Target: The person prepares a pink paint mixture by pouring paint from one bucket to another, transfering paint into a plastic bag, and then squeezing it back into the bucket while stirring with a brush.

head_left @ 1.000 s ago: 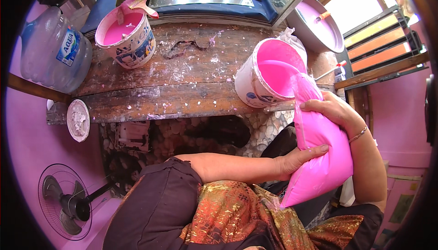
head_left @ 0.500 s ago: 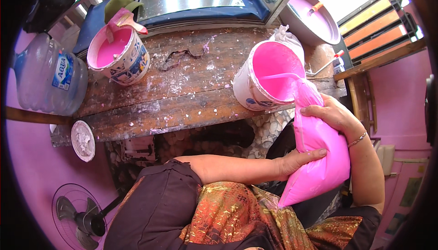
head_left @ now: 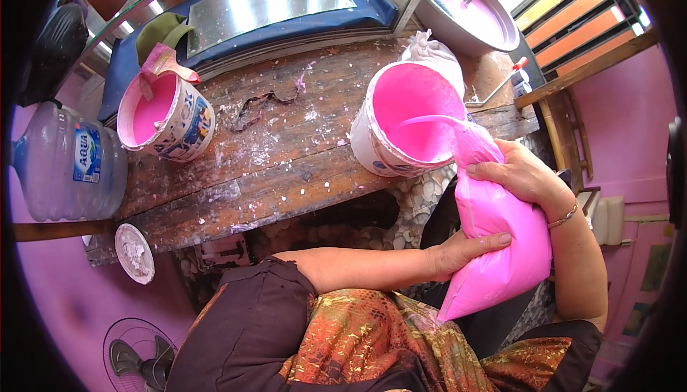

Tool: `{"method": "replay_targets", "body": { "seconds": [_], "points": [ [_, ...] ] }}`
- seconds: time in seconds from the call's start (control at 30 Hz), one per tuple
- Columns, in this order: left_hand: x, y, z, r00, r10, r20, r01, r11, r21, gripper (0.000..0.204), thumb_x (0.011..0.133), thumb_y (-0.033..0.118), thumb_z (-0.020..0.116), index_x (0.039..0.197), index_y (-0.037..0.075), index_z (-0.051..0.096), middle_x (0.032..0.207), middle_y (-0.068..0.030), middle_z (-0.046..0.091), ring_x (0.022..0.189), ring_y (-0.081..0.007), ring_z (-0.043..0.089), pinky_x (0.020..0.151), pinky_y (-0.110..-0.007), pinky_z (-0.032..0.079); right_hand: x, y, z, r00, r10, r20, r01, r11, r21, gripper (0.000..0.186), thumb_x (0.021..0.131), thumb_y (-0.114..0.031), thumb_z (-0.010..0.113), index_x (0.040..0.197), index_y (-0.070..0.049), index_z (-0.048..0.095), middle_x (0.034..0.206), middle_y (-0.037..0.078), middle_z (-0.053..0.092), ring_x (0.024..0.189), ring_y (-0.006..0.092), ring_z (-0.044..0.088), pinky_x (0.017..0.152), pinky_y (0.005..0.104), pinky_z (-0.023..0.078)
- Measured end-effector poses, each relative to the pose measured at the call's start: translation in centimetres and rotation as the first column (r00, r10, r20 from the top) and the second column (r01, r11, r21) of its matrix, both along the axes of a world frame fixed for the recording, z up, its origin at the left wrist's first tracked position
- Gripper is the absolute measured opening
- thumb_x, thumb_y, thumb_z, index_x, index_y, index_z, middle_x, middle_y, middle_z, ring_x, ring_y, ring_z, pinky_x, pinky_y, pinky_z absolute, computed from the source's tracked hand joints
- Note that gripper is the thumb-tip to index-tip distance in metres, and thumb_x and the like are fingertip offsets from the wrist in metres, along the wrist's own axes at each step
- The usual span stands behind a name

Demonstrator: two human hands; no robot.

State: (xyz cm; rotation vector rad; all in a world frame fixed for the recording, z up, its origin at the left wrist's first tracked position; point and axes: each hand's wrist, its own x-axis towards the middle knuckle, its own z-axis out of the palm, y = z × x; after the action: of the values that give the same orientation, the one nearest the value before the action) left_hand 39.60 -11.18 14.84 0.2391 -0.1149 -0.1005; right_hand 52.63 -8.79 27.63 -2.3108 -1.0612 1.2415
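Note:
A full, bulging plastic bag of bright pink stuff (head_left: 494,249) is tilted in front of me, its gathered neck toward the bucket. My right hand (head_left: 521,171), with a bracelet at the wrist, grips the bag just below the neck. Lower down, my left hand (head_left: 465,254) holds the bag's side, thumb across the front and the other fingers hidden behind. From the neck a thin pale pink strand reaches into the white bucket (head_left: 366,138), whose inside is coated pink. That bucket stands at the table's near edge, leaning slightly toward me.
On the worn wooden table (head_left: 286,159), a smaller bucket of pink paint (head_left: 189,123) stands left, a paintbrush (head_left: 168,66) across its rim. Far right are a large metal basin (head_left: 504,30) and a paint roller (head_left: 501,80). A water jug (head_left: 68,166) and a fan (head_left: 139,356) are left.
The view has shifted, so the table things sit farther left. Both hands keep their grip on the bag, and the strand still runs into the bucket.

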Motion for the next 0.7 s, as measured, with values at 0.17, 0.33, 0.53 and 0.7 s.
{"method": "replay_targets", "body": {
  "seconds": [0.17,0.33,0.53,0.7],
  "points": [
    [0.2,0.3,-0.1,1.0,0.009,0.0,-0.009,1.0,0.006,0.065,0.087,0.032,0.066,0.136,0.003,0.035,0.125,-0.0121,0.053,0.114,-0.0214,0.054,0.096,-0.037,0.046,0.5,0.0,-0.3,1.0,0.008,-0.007,-0.008,1.0,0.005,0.03,0.082,-0.018,0.064,0.104,0.001,0.064,0.087,0.008,0.066,0.076,0.0124,0.061,0.071,0.0301,0.05],
    [0.4,0.6,-0.4,1.0,0.007,0.013,-0.007,1.0,0.01,0.065,0.086,0.03,0.067,0.135,0.003,0.035,0.125,-0.0123,0.053,0.114,-0.0214,0.054,0.096,-0.037,0.046,0.6,-0.2,-0.5,1.0,-0.003,-0.01,0.003,0.999,0.05,0.027,0.083,-0.016,0.062,0.103,0.002,0.065,0.086,0.007,0.067,0.076,0.012,0.061,0.071,0.0296,0.05],
    [0.5,1.2,-0.5,0.999,0.05,0.016,-0.051,0.997,0.064,0.06,0.086,0.028,0.067,0.133,0.003,0.039,0.123,-0.0119,0.054,0.113,-0.0212,0.054,0.095,-0.037,0.046,0.7,-0.1,-0.5,0.999,-0.027,0.032,0.026,0.999,0.034,0.026,0.083,-0.016,0.062,0.103,0.001,0.066,0.086,0.007,0.067,0.076,0.0114,0.061,0.07,0.0294,0.05],
    [0.3,2.1,-0.1,0.998,0.059,0.022,-0.061,0.996,0.069,0.058,0.087,0.027,0.066,0.133,0.003,0.04,0.122,-0.0116,0.055,0.112,-0.0209,0.055,0.095,-0.036,0.047,0.5,0.3,-0.2,0.999,-0.038,0.011,0.037,0.997,0.072,0.026,0.084,-0.016,0.062,0.103,0.001,0.066,0.085,0.007,0.067,0.074,0.0107,0.061,0.069,0.0286,0.05]
  ]
}}
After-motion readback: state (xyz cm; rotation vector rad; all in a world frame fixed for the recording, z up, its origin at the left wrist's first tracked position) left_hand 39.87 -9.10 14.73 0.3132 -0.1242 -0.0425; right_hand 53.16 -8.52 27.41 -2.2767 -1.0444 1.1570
